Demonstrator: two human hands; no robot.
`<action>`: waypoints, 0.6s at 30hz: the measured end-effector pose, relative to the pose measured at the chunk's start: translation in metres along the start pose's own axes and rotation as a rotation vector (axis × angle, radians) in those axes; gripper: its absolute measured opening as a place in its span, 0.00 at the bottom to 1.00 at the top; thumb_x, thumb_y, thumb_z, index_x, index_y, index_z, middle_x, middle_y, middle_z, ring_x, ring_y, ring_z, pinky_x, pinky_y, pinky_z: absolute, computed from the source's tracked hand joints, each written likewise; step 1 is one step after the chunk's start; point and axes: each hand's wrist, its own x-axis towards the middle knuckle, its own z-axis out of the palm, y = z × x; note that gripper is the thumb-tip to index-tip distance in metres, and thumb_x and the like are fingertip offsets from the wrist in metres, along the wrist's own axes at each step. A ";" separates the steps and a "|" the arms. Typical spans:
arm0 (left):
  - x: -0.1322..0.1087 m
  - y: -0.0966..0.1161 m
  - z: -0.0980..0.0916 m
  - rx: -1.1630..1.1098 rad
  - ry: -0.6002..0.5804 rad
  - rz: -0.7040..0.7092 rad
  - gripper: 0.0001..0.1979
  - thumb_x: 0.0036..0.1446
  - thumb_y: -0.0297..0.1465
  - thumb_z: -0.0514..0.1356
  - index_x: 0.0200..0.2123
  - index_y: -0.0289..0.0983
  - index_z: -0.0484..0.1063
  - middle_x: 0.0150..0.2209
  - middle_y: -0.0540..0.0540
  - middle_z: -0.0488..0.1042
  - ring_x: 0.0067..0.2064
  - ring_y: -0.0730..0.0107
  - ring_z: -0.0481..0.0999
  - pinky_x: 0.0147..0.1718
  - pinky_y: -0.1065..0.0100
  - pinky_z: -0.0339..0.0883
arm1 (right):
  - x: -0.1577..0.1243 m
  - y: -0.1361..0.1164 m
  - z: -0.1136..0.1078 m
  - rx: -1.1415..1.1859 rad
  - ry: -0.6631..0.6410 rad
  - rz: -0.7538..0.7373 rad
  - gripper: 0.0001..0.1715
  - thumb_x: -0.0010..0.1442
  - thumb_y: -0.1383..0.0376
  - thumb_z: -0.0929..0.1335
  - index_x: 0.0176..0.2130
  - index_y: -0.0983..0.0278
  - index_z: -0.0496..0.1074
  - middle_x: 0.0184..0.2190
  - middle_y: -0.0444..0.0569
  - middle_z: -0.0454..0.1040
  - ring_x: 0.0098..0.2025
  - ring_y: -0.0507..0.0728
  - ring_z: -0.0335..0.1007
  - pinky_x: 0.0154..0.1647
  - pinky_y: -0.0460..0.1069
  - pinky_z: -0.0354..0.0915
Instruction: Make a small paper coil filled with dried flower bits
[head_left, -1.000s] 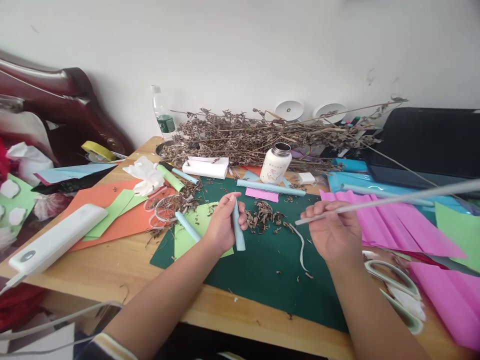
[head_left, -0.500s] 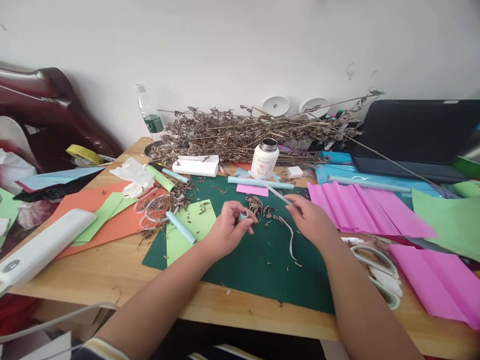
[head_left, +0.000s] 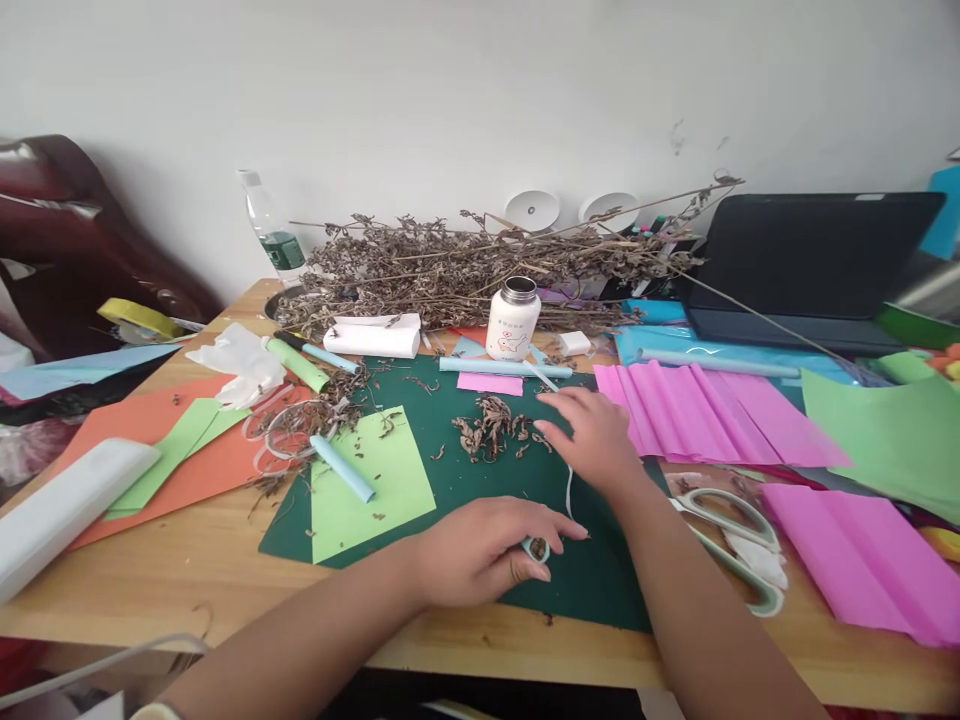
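My left hand is closed around a small light blue paper tube, low over the front of the green cutting mat. Brown dried bits show inside the tube's end. My right hand has its fingers stretched out and apart over the mat, just right of a small heap of dried leaves. Just beyond its fingertips lies a narrow white strip, reaching toward the bottle. Another white strip lies partly hidden under my right hand.
A white open-topped bottle stands behind the mat, before a pile of dried stems. A light blue tube rests on green paper at left. Scissors and pink crepe paper are at right.
My left hand has come down and toward me with the paper tube. My right hand has let go of the white strip and moved lower, beside the leaves. The view has shifted slightly right.
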 end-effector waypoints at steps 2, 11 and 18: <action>0.001 -0.001 0.002 -0.012 0.001 -0.007 0.11 0.57 0.35 0.43 0.37 0.35 0.59 0.44 0.39 0.68 0.45 0.69 0.66 0.44 0.67 0.59 | 0.003 -0.014 0.002 0.024 -0.022 -0.073 0.18 0.52 0.55 0.59 0.43 0.54 0.64 0.43 0.45 0.66 0.42 0.58 0.59 0.38 0.54 0.53; -0.009 -0.005 -0.001 -0.109 0.286 -0.224 0.09 0.55 0.35 0.46 0.35 0.35 0.56 0.28 0.47 0.63 0.29 0.74 0.64 0.29 0.71 0.60 | 0.025 -0.042 0.010 0.080 -0.029 -0.214 0.09 0.51 0.64 0.61 0.29 0.60 0.70 0.33 0.48 0.70 0.37 0.59 0.60 0.35 0.55 0.52; -0.005 -0.012 -0.029 0.307 0.619 -0.491 0.09 0.51 0.34 0.51 0.36 0.37 0.62 0.28 0.48 0.67 0.26 0.74 0.64 0.25 0.73 0.59 | 0.012 -0.028 -0.004 0.279 0.005 -0.299 0.10 0.54 0.64 0.60 0.36 0.61 0.68 0.37 0.48 0.70 0.40 0.57 0.62 0.37 0.54 0.57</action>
